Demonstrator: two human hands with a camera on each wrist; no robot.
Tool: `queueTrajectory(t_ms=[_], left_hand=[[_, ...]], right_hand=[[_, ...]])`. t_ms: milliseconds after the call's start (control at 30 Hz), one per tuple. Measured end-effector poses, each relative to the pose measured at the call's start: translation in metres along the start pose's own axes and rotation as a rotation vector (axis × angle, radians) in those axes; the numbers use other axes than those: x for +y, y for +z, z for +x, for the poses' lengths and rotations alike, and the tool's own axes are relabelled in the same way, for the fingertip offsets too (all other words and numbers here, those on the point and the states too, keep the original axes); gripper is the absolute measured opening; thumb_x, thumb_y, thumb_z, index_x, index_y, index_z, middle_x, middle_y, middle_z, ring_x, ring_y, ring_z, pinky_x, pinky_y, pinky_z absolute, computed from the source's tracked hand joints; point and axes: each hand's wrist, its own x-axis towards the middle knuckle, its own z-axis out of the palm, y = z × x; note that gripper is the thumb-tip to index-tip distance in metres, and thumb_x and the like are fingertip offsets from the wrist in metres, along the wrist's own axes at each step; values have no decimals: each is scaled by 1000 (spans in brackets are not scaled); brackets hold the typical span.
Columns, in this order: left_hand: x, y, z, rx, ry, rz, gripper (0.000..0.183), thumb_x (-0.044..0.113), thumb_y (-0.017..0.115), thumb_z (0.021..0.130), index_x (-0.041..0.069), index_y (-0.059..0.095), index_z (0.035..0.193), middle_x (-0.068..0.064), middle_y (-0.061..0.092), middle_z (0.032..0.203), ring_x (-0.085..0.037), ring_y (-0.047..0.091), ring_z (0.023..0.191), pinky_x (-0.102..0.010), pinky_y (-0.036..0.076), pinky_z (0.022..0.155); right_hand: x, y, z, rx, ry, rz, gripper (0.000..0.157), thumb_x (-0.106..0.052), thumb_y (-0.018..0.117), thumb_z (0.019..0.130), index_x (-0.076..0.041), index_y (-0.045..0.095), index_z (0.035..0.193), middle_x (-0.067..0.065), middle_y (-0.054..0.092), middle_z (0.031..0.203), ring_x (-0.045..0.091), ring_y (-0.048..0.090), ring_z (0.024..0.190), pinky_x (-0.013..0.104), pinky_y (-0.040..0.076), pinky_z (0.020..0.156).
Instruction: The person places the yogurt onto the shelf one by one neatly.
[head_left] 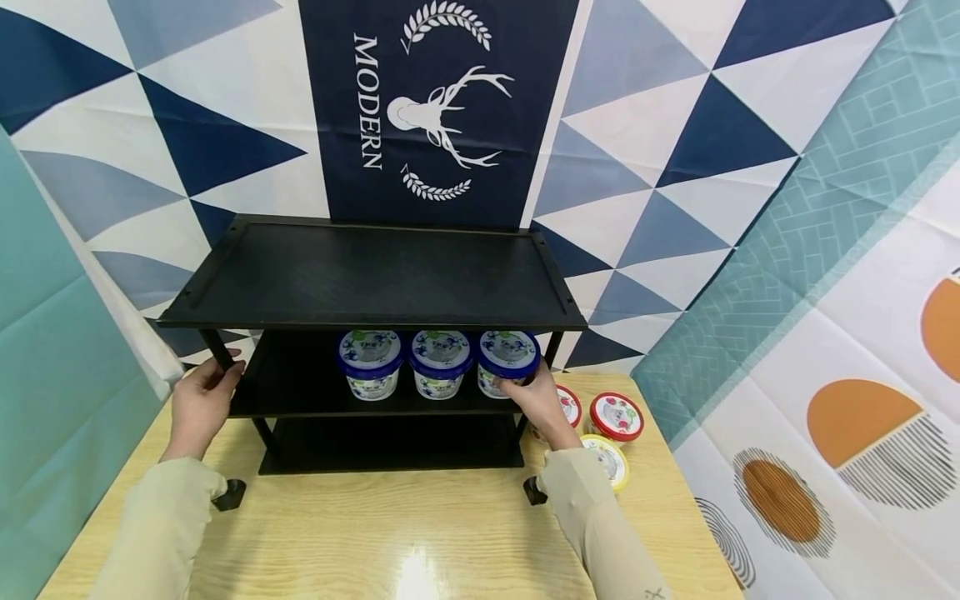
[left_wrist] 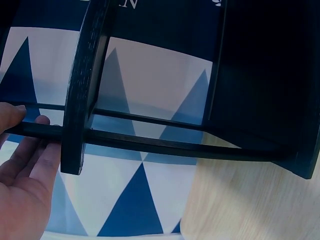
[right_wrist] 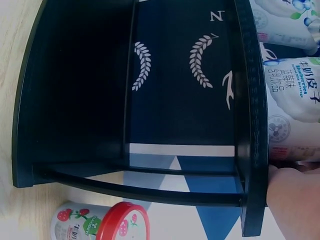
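A black three-tier shelf rack stands on the wooden table. My left hand grips its front left post between the middle and top tiers; in the left wrist view, thumb and fingers lie on either side of that post. Three blue-lidded tubs stand in a row on the middle tier: a left tub, a centre tub and a right tub. My right hand holds the right tub at its lower right side. Blueberry pictures mark its label in the right wrist view.
Right of the rack, on the table, stand two red-lidded tubs, one in full view and one partly behind my right hand. A yellow-lidded tub is beside my right sleeve. A patterned cloth hangs behind the rack.
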Motion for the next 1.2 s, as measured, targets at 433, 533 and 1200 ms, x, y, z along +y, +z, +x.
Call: queueTrajectory(t_ms=[433, 533, 1200], left_hand=[[1, 0, 1, 4, 5, -7, 27, 26, 56, 94, 7, 65, 111, 37, 49, 71, 13, 47, 65, -8, 37, 60], [1, 1, 1, 3, 0, -3, 29, 29, 57, 93, 8, 65, 111, 37, 49, 72, 12, 47, 66, -10, 37, 61], [1, 1, -1, 25, 3, -10, 26, 25, 58, 93, 7, 66, 109, 34, 49, 67, 8, 46, 63, -11, 35, 60]], right_hand=[[1, 9, -11, 108, 22, -63, 82, -41, 81, 71, -12, 38, 134, 10, 53, 127, 27, 54, 116, 44, 45, 95], [2, 13, -12, 161, 45, -82, 84, -45, 81, 68, -11, 39, 133, 10, 54, 125, 27, 55, 114, 43, 46, 94], [0, 15, -11, 198, 37, -156, 77, -37, 78, 73, -5, 40, 131, 15, 54, 124, 29, 56, 113, 44, 45, 94]])
